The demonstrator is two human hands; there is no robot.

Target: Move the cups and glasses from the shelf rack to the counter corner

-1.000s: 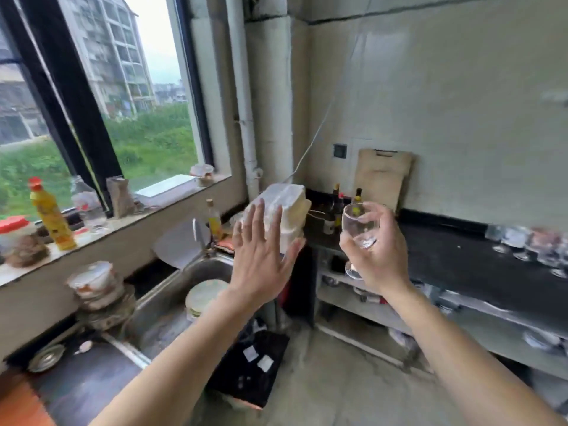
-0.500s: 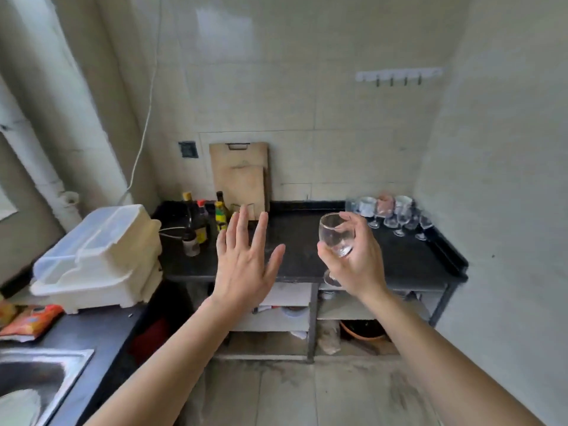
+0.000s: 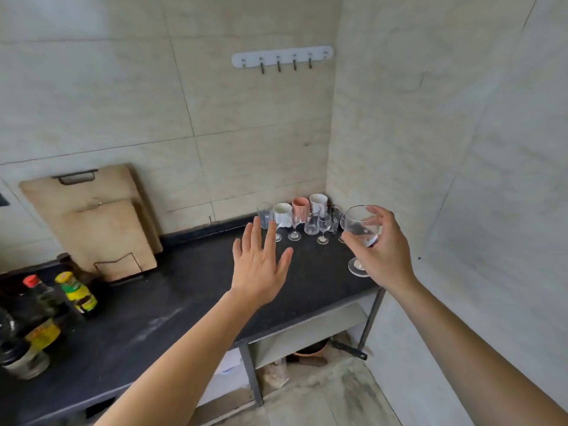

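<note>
Since the earlier frame the head view has closed in on the corner; both hands now sit over the dark surface (image 3: 172,302) instead of short of it, and the carried glass is nearer the group.

Head view: right hand (image 3: 384,256) has its grip closed around the bowl of a clear stemmed wine glass (image 3: 361,229), held upright, its round foot above the surface near the right edge. Left hand (image 3: 259,269) is spread flat, palm down, holding nothing, just in front of the group.

Standing in the corner are a clear tumbler (image 3: 265,215), two white cups (image 3: 282,214), a pink cup (image 3: 299,209) and several small stemmed glasses (image 3: 323,227), close together. The left hand's fingertips overlap the nearest of these in the picture.

Two pale wooden cutting boards (image 3: 101,222) lean on the tiled wall. Sauce bottles (image 3: 76,292), one with a yellow label and one with a red cap, stand at far left. A white hook rail (image 3: 282,56) is fixed to the wall. A lower shelf (image 3: 310,330) on grey metal legs shows beneath.
</note>
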